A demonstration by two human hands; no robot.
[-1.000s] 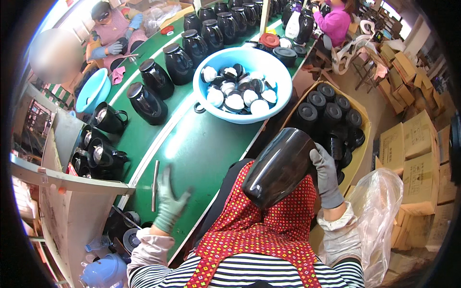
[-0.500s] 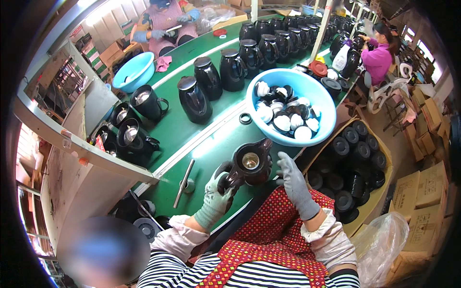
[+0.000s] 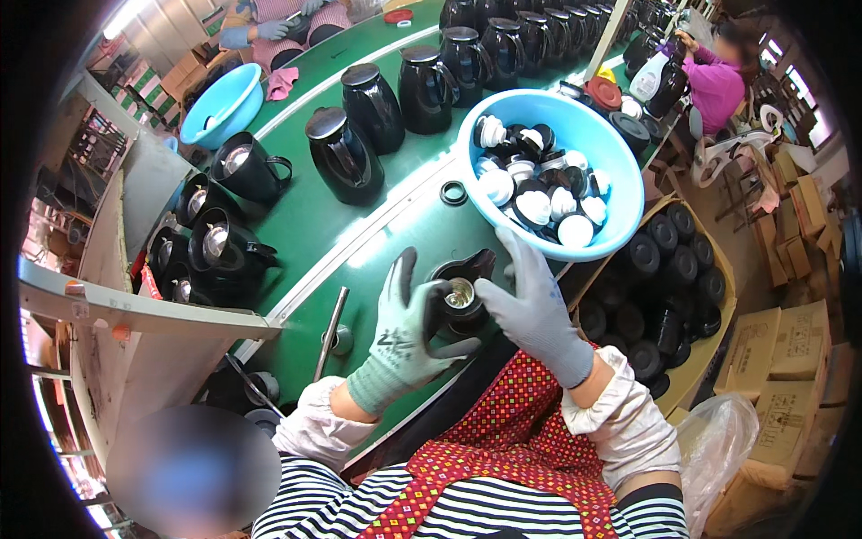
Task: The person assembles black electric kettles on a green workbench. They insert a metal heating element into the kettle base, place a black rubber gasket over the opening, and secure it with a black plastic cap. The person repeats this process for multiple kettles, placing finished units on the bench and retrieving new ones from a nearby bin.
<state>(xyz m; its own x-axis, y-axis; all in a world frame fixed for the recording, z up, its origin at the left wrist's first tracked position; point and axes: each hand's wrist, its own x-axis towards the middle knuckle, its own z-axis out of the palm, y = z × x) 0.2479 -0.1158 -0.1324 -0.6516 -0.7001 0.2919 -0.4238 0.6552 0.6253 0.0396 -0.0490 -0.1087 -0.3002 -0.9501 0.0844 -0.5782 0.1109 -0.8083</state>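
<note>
A black jug (image 3: 462, 312) without a lid stands at the near edge of the green bench, its shiny metallic mouth facing up. My left hand (image 3: 404, 332), in a pale green glove with dark fingertips, is open along the jug's left side, its fingers spread and one close to the rim. On the other side, my right hand (image 3: 536, 314) in a grey glove is open too, its thumb beside the mouth and its fingers stretched past the jug. Whether either hand presses on the jug is unclear. A black ring (image 3: 453, 192) lies beyond it.
A light blue basin (image 3: 632, 207) holds black-and-white stoppers. Lidded black jugs (image 3: 344, 157) line the bench, and open ones (image 3: 229, 241) stand at left. A metal rod (image 3: 332, 332) slants near my left hand. A carton (image 3: 714, 355) of black parts sits at right. Two people work farther off.
My left hand has let go of the jug's handle and spread its fingers beside the body. My right hand has moved inward, thumb to the mouth. The whole view has shifted slightly.
</note>
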